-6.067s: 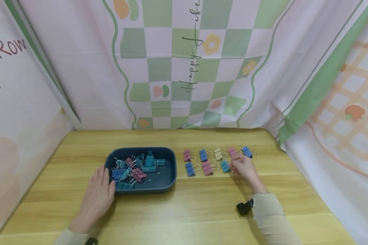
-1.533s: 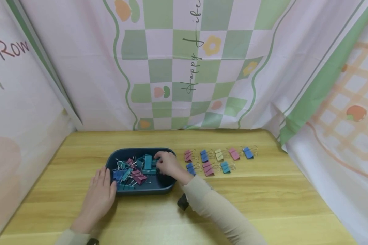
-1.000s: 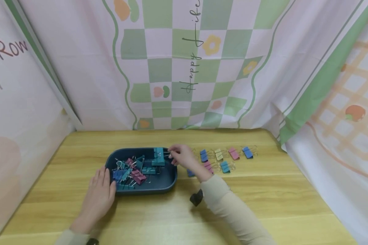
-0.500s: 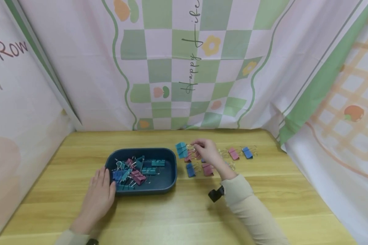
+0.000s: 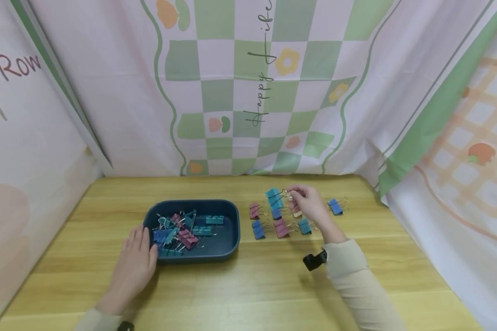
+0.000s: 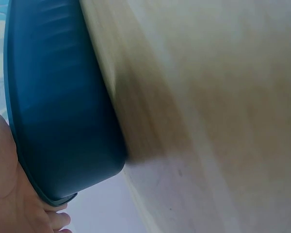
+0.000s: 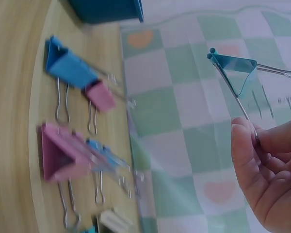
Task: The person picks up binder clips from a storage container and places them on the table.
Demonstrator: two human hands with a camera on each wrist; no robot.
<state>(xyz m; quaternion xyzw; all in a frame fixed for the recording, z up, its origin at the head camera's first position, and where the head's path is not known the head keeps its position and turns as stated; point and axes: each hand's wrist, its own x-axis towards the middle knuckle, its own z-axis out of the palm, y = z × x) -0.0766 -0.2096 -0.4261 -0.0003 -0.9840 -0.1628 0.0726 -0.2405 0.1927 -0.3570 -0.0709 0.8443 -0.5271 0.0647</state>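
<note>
My right hand (image 5: pixel 309 203) pinches a wire handle of the teal clip (image 5: pixel 275 198), whose body juts toward nine o'clock from my grip, seemingly above the blue clip (image 5: pixel 276 214). My left hand (image 5: pixel 133 261) rests, fingers straight, against the tray (image 5: pixel 223 241) at its nine o'clock end.

Bright teal on the metal binder clip (image 5: pixel 274 198) right of centre, silver on its wire handles (image 7: pixel 279 72)! Just below, pink, blue and teal metal clips (image 5: pixel 281 228) show against the yellow-brown, wood-grained tabletop (image 5: pixel 215 294). Left of centre, dark blue colours the rectangular tray (image 5: pixel 192 259). Up top, green-and-white checks and yellow flowers pattern the fabric curtain (image 5: pixel 215 96); lower right, plain beige cloth sleeve (image 5: pixel 364 285).
</note>
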